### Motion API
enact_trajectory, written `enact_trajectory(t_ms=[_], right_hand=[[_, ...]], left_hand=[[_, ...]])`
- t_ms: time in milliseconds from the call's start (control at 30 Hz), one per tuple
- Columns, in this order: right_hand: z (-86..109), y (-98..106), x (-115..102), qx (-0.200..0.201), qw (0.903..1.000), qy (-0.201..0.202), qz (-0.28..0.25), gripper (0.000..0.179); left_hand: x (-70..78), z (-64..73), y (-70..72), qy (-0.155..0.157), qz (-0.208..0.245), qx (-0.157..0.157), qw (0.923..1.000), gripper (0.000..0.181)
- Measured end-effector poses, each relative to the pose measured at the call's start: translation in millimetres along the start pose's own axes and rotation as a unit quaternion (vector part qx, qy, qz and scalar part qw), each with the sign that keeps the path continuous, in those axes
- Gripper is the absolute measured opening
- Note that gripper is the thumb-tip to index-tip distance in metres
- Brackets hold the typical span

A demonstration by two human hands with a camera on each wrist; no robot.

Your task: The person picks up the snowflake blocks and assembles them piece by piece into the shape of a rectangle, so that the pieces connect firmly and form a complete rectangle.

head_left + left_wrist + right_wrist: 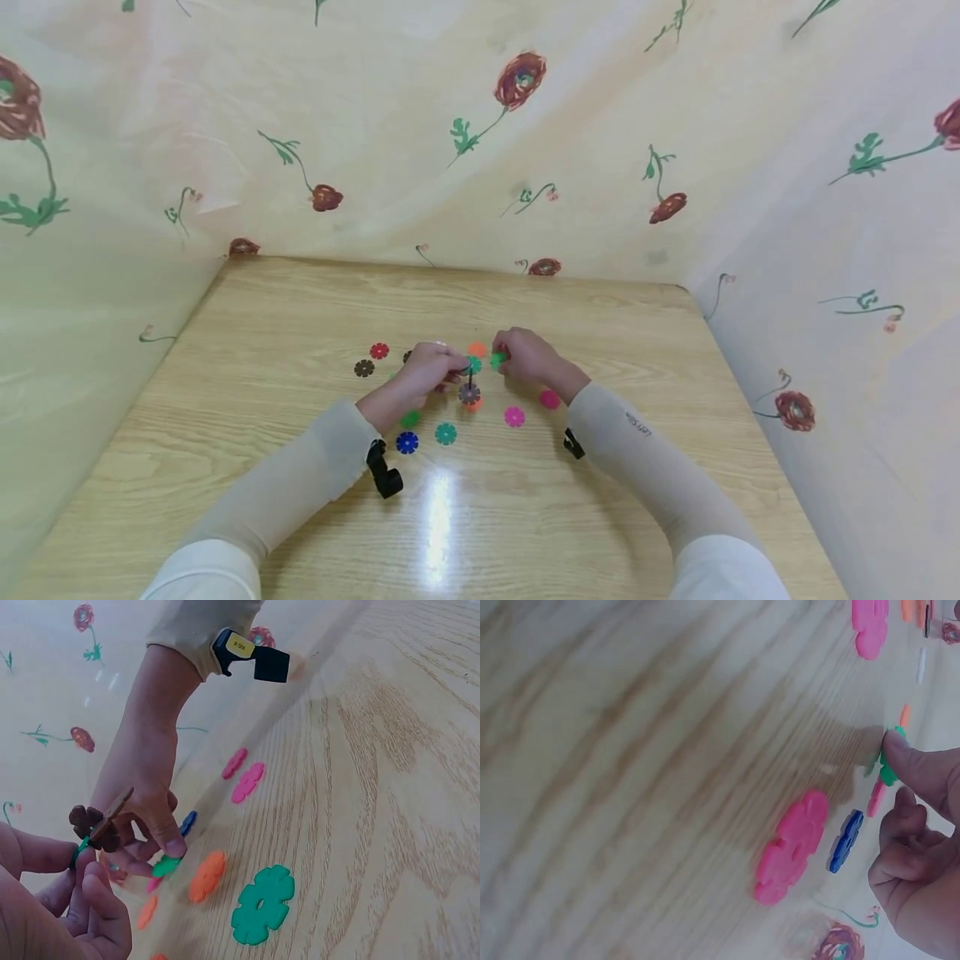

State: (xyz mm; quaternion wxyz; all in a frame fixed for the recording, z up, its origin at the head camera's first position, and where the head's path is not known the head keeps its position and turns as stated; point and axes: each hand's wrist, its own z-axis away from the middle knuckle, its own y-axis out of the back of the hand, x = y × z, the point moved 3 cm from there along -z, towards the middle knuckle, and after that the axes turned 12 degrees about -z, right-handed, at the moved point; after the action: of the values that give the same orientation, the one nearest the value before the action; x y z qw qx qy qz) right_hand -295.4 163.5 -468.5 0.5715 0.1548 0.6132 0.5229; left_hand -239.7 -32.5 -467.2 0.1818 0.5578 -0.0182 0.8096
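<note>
My left hand (423, 375) pinches a small assembly of slotted plastic discs, held above the table. A teal disc (475, 365) sits at the fingertips, with brown discs (105, 836) joined to it at angles. To its right, my right hand (531, 354) pinches a green slotted disc (889, 769) between thumb and fingers, low over the tabletop. Whether that disc still touches the wood I cannot tell. Below the hands lie an orange disc (207, 876) and a loose teal disc (446, 433). The left fingers partly hide the joint of the assembly.
Several loose discs lie flat around the hands on the wooden table (315, 533): pink (514, 417), dark blue (407, 442), red (379, 351) and brown (363, 368). A flower-printed sheet (390, 125) rises behind the table and along its sides.
</note>
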Motion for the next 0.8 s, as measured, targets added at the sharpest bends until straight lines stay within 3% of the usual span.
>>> enact_trajectory(t_ms=[167, 400, 633, 800], right_hand=[[2.2, 5, 1, 0.03, 0.9967, 0.021, -0.072, 0.018], [8.9, 12, -3, 0.053, 0.9667, 0.061, -0.243, 0.011], [13.8, 12, -13, 0.048, 0.9511, 0.088, -0.292, 0.01], [15.9, 10, -22, 0.035, 0.95, 0.094, -0.296, 0.013]], left_hand=[[3.5, 0.7, -1.6, -0.003, 0.005, -0.009, 0.9999, 0.016], [3.9, 0.5, -5.0, -0.002, 0.003, -0.018, 0.9998, 0.016], [1.5, -2.2, -6.9, -0.012, -0.014, -0.018, 0.9997, 0.015], [2.2, -0.5, -6.6, -0.016, -0.02, -0.021, 0.9995, 0.016]])
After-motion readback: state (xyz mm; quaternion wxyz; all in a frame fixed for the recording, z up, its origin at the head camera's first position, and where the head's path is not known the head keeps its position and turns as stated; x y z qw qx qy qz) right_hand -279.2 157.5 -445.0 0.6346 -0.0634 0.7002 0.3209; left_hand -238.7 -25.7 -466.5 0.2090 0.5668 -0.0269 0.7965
